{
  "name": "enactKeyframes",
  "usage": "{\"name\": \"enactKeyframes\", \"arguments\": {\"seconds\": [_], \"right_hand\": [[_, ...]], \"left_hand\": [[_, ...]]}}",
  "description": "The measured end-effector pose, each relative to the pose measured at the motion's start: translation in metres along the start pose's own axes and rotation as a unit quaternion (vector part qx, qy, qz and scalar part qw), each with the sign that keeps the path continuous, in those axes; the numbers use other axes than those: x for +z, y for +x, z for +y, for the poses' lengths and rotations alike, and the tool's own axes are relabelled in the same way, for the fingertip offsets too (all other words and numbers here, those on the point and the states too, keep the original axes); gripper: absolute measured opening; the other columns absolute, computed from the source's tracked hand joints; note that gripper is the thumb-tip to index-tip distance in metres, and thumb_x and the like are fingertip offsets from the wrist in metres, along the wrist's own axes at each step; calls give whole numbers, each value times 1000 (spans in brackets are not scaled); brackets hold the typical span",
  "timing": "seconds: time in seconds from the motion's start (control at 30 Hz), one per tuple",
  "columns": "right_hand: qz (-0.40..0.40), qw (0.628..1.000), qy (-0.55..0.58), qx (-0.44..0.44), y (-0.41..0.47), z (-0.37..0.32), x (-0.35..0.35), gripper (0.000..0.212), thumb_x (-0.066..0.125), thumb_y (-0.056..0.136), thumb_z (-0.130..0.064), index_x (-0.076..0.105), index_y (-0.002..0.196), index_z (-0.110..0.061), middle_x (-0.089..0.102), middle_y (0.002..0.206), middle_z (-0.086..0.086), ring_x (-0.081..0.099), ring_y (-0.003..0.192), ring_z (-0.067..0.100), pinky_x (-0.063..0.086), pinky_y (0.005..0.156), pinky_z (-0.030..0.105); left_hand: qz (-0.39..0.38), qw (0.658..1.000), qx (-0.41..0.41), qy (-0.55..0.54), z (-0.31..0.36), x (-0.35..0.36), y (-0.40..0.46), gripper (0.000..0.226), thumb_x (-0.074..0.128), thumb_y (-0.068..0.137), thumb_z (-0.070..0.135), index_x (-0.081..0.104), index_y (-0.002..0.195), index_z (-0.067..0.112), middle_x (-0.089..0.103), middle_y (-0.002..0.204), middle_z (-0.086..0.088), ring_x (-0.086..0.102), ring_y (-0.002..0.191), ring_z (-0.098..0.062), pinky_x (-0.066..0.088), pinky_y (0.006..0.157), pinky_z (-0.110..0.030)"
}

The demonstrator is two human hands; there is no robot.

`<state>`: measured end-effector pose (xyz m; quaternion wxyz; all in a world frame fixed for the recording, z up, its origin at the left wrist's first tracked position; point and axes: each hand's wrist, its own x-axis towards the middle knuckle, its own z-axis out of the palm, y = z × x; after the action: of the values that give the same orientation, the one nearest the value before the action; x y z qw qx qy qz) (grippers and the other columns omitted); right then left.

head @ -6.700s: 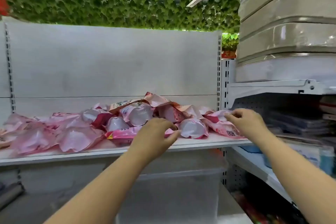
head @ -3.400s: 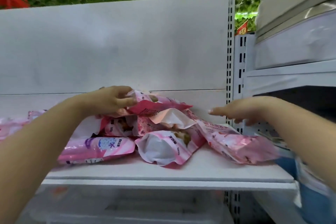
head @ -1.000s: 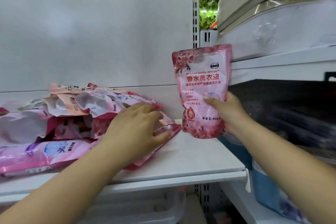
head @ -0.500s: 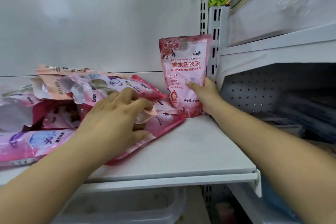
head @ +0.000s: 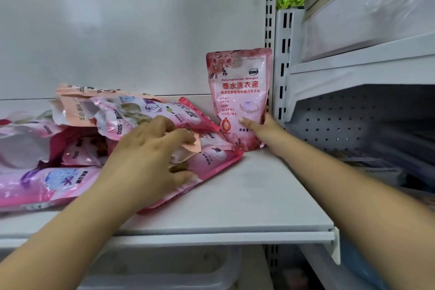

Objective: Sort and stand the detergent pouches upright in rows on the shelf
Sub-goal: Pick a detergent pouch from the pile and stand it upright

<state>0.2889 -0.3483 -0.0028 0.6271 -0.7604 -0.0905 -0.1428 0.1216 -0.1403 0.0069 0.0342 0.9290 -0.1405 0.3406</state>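
Head view, right hand point(head: 263, 133) gripping upright pouch point(head: 239, 92)

pile point(head: 70, 139): cut off at left edge | upright pouch point(head: 239, 92): lower right corner behind right hand point(head: 263, 132)

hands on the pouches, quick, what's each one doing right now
Left hand: fingers curled onto a flat pouch in the pile.
Right hand: gripping the upright pouch at its lower edge.
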Motion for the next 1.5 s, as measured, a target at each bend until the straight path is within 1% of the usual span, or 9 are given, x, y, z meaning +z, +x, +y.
{"name": "enactKeyframes", "arguments": {"seconds": [0.27,0.47,0.6,0.73,0.87,0.97,1.1,1.37,1.5], "right_hand": [[51,976,-211,-10,-17,-21,-5,59,66,81,-38,47,128,-7,53,130,13,53,115,29,44,95,35],[-19,953,-303,-28,-53,-73,11,73,47,86,-58,38,135,-5,43,138,18,47,121,32,39,98,39],[-157,965,-153,146,-52,-73,38,67,58,64,-75,53,98,-18,59,95,10,58,75,20,49,69,30],[-152,964,-49,215,-42,-67,50,55,73,64,-57,59,91,-11,65,66,5,62,57,13,50,49,19],[-129,967,6,220,-40,-70,56,49,80,64,-40,58,96,-11,63,84,8,59,70,18,52,61,25],[-96,952,220,187,-45,-84,58,17,70,79,-16,54,77,-8,57,72,7,53,60,16,45,39,15],[-59,890,428,148,-56,-91,65,16,63,83,-6,53,70,-7,53,64,7,42,57,11,40,35,11],[-36,935,351,44,-71,-111,104,29,67,78,-3,48,83,-24,59,81,3,56,65,17,47,56,29],[17,921,388,33,-70,-116,103,38,55,81,11,48,104,-17,55,83,8,56,66,20,49,61,36]], "left_hand": [[60,995,54,56,4,6,-11,52,74,48,53,71,87,19,58,76,-4,59,63,-28,49,62,-38],[46,998,32,-30,7,-10,-15,63,40,67,64,64,110,24,60,102,-2,58,93,-23,41,80,-30],[98,994,44,10,0,-36,-13,68,34,72,65,62,116,21,60,122,-6,51,119,-26,32,99,-37],[-13,997,7,77,-10,-42,-6,98,0,59,76,32,140,33,25,152,4,10,142,-13,1,114,-31],[-34,990,0,134,-18,-27,-14,101,-8,71,77,56,124,21,54,132,-2,41,129,-19,25,110,-40],[26,991,-10,133,-22,-15,-25,80,10,89,63,72,99,14,72,102,-3,66,99,-21,47,91,-42],[38,995,-27,93,-18,-7,-39,83,8,91,62,68,110,8,69,111,-8,63,107,-25,28,93,-40],[14,997,-58,58,-13,2,-50,82,6,93,60,60,120,4,60,125,-10,51,121,-26,23,98,-40],[25,998,-55,-14,-13,-4,-52,92,-24,69,75,4,143,27,-6,152,8,-17,135,0,-14,111,-26]]}}
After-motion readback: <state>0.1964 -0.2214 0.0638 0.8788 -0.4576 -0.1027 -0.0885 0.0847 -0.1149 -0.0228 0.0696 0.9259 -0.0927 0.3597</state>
